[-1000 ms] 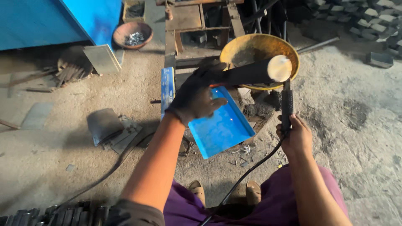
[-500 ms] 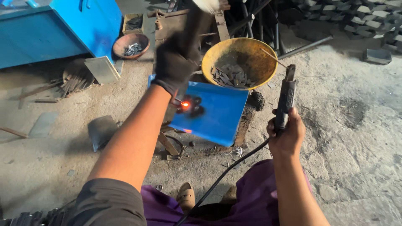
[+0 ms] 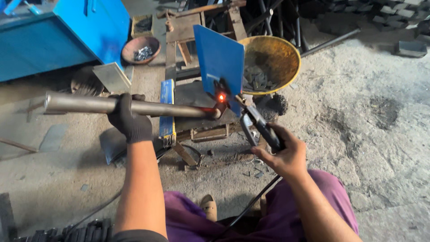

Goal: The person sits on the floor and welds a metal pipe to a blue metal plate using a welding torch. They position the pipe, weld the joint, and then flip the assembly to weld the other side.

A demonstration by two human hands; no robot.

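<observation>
My left hand (image 3: 130, 120), in a black glove, grips a long grey metal pipe (image 3: 85, 104) held level across the left. The pipe's right end joins a blue metal blade (image 3: 219, 58) that stands upright, with a glowing orange weld spot (image 3: 221, 97) at the joint. My bare right hand (image 3: 282, 154) holds a black welding electrode holder (image 3: 260, 127), its tip just right of and below the glowing spot. A black cable (image 3: 244, 210) runs from the holder down past my leg.
A yellow bowl (image 3: 286, 58) with dark metal scraps sits behind the blade. A brown bowl (image 3: 139, 48) of small parts and a blue metal cabinet (image 3: 58, 40) stand at the back left. A blue electrode box (image 3: 167, 107) lies on the low work stand (image 3: 197, 96). Gravel floor spreads to the right.
My left hand swung the pipe from pointing away to lying level on the left, tipping the blue blade from flat to upright. My right hand brought the electrode holder down and left toward the joint.
</observation>
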